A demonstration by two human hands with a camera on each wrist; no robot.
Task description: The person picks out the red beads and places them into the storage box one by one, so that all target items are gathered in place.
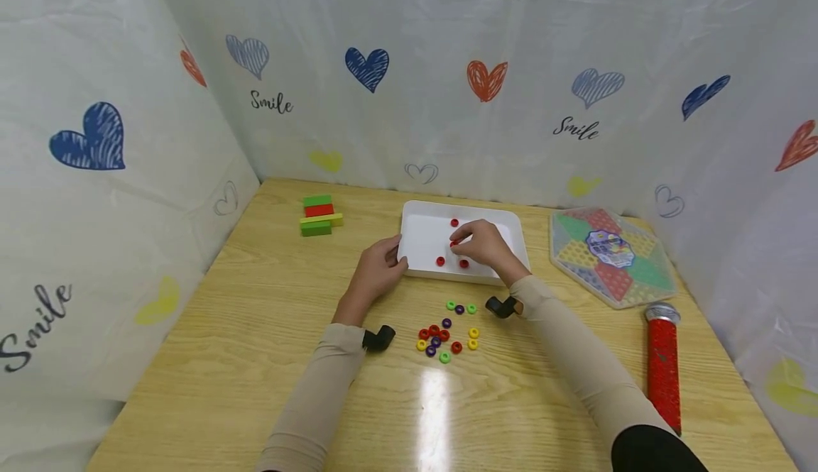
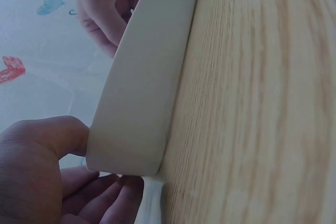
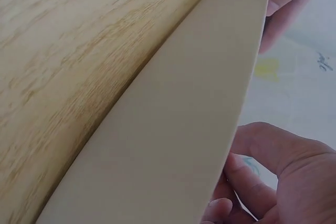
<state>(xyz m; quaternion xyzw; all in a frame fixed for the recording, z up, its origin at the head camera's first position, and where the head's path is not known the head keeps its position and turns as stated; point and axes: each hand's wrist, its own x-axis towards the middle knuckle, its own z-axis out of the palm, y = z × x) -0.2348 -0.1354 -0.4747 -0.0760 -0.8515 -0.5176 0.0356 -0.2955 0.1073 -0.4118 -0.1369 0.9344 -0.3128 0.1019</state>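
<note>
- Blocks, green, red and yellow, lie at the table's far left, with bare wood between them and the tray.
- The left hand grips the tray's near left corner, thumb and fingers curled about its wall.
- Loose rings in red, purple, yellow and green lie scattered just near of the tray.
- The white, low-walled tray sits flat toward the far edge; three red rings rest inside, apart.
- The right hand, reaching over the near wall, pinches another red ring inside the tray's outline.
- The game board lies right of the tray.
- A red tube lies nearer, toward the right edge.
</note>
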